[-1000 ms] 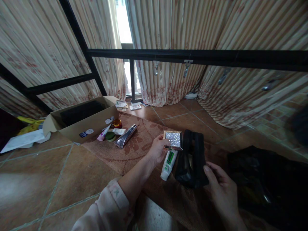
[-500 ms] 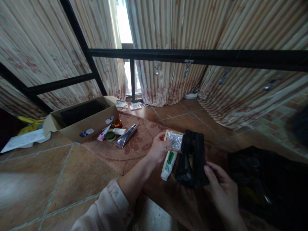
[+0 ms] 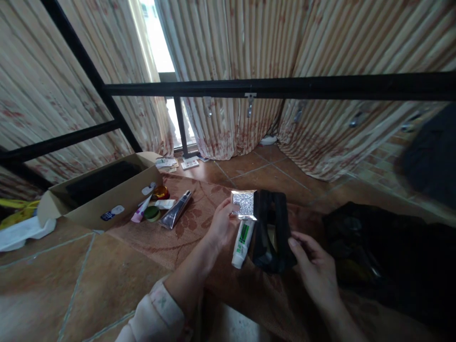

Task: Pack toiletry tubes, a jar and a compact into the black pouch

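Observation:
My left hand [image 3: 223,222] is closed on a square, glittery silver compact [image 3: 244,204] with a shiny rim, thumb on its face. The compact is at the left edge of an open black pouch [image 3: 283,223]. Something pale, too dim to name, shows inside the pouch. My right hand [image 3: 315,268] pinches the pouch's right side between thumb and fingers. A white tube with green print [image 3: 242,244] lies below the compact, left of the pouch; whether my left fingers touch it I cannot tell.
On the brown mat [image 3: 199,218] lie a silver tube [image 3: 174,211], a green-lidded jar [image 3: 152,213], an amber jar [image 3: 161,192] and small tubes. A cardboard box [image 3: 92,206] stands behind them. A dark bag [image 3: 388,266] is at right; a black rail [image 3: 213,89] crosses before curtains.
The whole view has shifted, so most things appear farther left. The compact's face is turned more squarely toward me. Both hands keep their holds.

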The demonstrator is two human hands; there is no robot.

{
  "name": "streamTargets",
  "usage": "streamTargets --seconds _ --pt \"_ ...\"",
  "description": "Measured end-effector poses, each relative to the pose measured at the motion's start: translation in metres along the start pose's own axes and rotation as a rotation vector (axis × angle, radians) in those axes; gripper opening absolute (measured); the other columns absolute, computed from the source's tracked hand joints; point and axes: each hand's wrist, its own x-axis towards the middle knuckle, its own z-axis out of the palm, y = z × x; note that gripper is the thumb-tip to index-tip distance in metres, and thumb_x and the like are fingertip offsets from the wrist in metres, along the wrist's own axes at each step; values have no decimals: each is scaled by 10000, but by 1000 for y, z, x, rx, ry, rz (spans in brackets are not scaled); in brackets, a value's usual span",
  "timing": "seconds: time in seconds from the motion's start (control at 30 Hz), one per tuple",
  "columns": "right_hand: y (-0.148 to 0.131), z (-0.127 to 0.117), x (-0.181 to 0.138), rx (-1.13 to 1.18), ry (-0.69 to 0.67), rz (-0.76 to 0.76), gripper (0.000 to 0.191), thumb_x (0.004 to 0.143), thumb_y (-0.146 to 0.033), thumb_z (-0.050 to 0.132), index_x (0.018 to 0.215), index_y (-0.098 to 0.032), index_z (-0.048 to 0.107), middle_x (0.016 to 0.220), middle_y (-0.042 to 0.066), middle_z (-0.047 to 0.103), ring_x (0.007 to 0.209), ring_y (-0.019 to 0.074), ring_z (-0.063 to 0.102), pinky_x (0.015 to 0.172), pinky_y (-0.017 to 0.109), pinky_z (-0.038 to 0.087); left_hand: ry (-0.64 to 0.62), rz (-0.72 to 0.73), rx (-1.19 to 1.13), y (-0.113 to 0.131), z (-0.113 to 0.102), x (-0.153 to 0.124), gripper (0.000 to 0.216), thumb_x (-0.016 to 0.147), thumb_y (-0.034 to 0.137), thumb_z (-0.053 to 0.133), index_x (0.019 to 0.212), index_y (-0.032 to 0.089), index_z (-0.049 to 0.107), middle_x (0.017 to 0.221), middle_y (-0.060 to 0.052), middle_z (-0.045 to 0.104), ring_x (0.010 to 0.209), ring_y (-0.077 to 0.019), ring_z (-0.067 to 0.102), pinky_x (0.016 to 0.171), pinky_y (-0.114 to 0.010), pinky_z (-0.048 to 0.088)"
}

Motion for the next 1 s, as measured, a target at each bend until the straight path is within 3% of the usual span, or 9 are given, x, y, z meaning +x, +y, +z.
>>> streamTargets --seconds 0.3,0.47,0.57,0.7,0.83,1.0 --pt "-2 1 3 4 2 -64 385 784 -502 586 994 -186 653 754 17 625 704 160 578 644 274 466 -130 103 296 11 22 -12 355 636 220 742 961 171 609 896 -23 677 745 -135 618 716 -252 481" --pt "-3 -2 6 -6 6 -65 365 793 -465 551 1021 -193 636 784 23 653 692 164 589 644 285 464 -134 284 631 10 46 -19 320 646 181 711 938 186 581 809 -11 663 727 -155 611 677 -246 461" --pt "-5 -5 7 -13 22 -80 361 791 -429 538 1048 -190 621 771 16 653 672 160 589 633 280 457 -84 335 902 7 63 -20 374 619 134 698 961 212 570 767 -15 646 812 -210 623 770 -290 444" --pt "-10 -8 7 -17 34 -81 355 791 -388 512 1060 -180 612 747 10 642 636 153 578 616 280 450 -73 304 1264 0 83 -17 340 586 119 686 873 224 537 718 -39 623 966 -312 607 928 -385 365" --pt "-14 -9 8 -26 15 -69 324 783 -344 496 1041 -193 621 744 3 653 667 161 597 644 289 452 -123 223 1345 -14 96 -11 339 535 61 663 701 236 425 684 -57 614 1028 -357 593 983 -423 318" --pt "-15 -10 9 -55 10 -83 338 773 -346 487 1039 -192 626 728 1 649 622 158 579 625 294 442 -145 178 1416 -29 99 1 313 558 65 643 649 235 397 690 -81 620 994 -355 608 938 -414 359"
